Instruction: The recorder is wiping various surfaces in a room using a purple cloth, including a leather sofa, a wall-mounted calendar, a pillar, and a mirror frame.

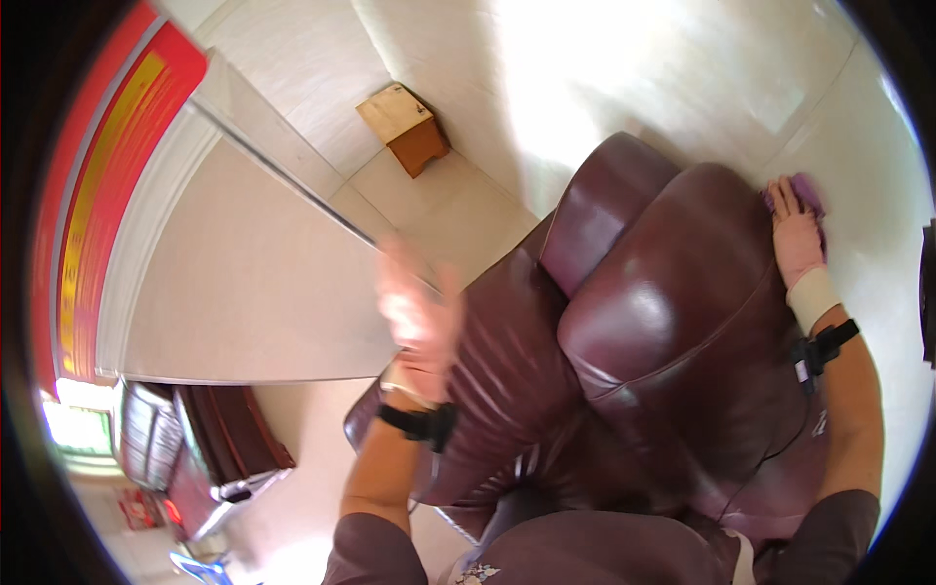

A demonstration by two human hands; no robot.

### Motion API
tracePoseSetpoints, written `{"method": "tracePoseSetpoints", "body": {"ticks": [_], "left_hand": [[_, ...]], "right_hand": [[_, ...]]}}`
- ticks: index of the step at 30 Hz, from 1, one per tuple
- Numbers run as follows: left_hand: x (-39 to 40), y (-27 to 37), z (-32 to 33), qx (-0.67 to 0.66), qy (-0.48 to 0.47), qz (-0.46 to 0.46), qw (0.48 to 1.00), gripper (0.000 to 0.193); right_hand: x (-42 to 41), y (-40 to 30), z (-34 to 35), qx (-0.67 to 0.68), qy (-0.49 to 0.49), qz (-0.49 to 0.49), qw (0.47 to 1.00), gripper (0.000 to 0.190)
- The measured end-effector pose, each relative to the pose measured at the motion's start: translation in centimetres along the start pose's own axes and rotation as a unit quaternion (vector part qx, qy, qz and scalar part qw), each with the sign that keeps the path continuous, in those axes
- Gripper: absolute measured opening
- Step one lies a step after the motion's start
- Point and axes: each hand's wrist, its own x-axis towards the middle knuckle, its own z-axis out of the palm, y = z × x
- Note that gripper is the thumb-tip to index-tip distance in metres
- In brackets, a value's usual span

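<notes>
A dark red leather armchair or sofa section [658, 322] lies before me, with puffed, shiny cushions. My right hand [797, 238], in a pinkish glove with a cream cuff, presses a purple cloth [808, 191] against the outer side of the backrest, at the right. The cloth is partly hidden under the palm and fingers. My left hand [418, 314], gloved the same way, is blurred by motion. It hovers near the seat's left edge, its thumb apart from the fingers and nothing seen in it.
A large beige panel [256, 278] with a thin dark edge stands close to my left hand. Beyond it is a red banner [110, 183] bearing writing. A small wooden stool [402, 128] sits near the wall. More dark seating [227, 431] is at lower left.
</notes>
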Motion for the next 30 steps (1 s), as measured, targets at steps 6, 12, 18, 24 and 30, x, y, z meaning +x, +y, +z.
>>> {"method": "tracePoseSetpoints", "body": {"ticks": [6,12,18,24,30], "left_hand": [[-5.0,-5.3,1.0,0.015,-0.128,-0.01,0.992,0.049],[-21.2,-4.8,4.2,0.188,-0.363,-0.044,0.912,0.064],[-22.5,-5.3,5.4,0.193,-0.359,-0.028,0.913,0.065],[-19.6,-3.9,5.7,0.166,-0.346,-0.01,0.923,0.062],[-20.3,-3.4,5.1,0.193,-0.327,-0.021,0.925,0.053]], "right_hand": [[-0.8,0.1,1.8,0.059,-0.078,0.036,0.995,0.059],[-1.9,-0.1,-0.6,0.146,0.038,0.072,0.986,0.057],[-2.2,0.2,-2.4,0.248,0.017,0.111,0.962,0.06],[-1.3,0.6,-2.7,0.152,0.019,0.077,0.985,0.05],[-0.2,-0.6,-6.7,0.239,0.03,0.155,0.958,0.03]]}}
